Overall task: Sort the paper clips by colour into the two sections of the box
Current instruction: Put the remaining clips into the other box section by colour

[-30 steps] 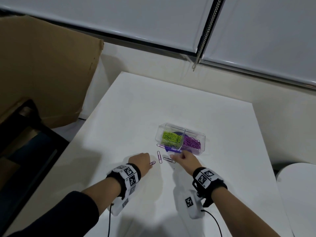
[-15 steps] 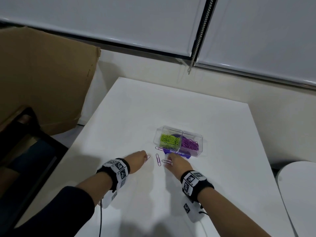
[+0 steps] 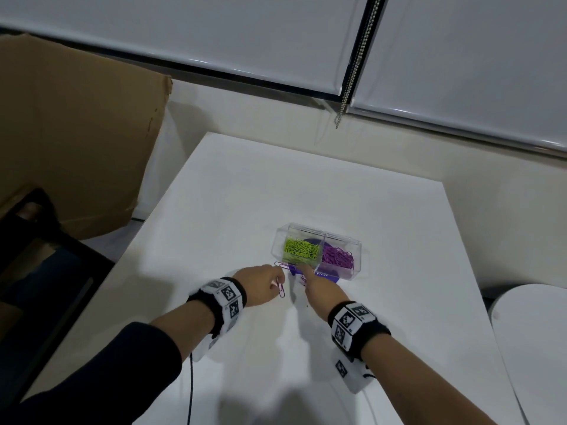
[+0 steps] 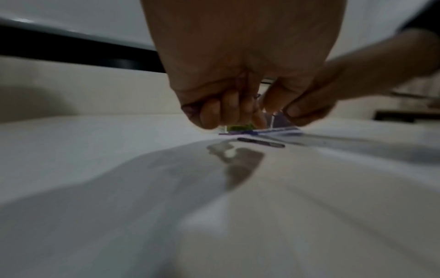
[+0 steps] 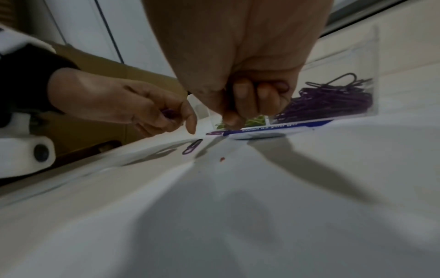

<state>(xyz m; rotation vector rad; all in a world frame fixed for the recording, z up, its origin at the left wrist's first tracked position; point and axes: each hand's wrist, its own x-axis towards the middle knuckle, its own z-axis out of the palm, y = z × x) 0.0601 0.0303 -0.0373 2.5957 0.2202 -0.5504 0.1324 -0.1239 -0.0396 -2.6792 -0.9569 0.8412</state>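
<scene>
The clear two-section box (image 3: 352, 240) stands mid-table, with green clips (image 3: 299, 248) in its left section and purple clips (image 3: 339, 257) in its right. My left hand (image 3: 260, 285) is curled round a purple clip (image 5: 169, 112), its index finger pointing down. Another purple clip (image 3: 281, 291) lies on the table just below that finger. A third purple clip (image 3: 281, 265) lies against the box's front left corner. My right hand (image 3: 319, 289) reaches to the box front with curled fingers (image 5: 240, 97) pinching what looks like a purple clip, mostly hidden.
A cardboard sheet (image 3: 76, 133) leans beyond the white table's (image 3: 245, 185) left edge, above a dark chair (image 3: 36, 256). A round white surface (image 3: 534, 348) sits off the right edge. A blind's bead chain (image 3: 349, 72) hangs behind.
Both hands moved forward towards the box. The clip that lay under my right fingertips is no longer on the table. My left hand drew its clip up into the fingers.
</scene>
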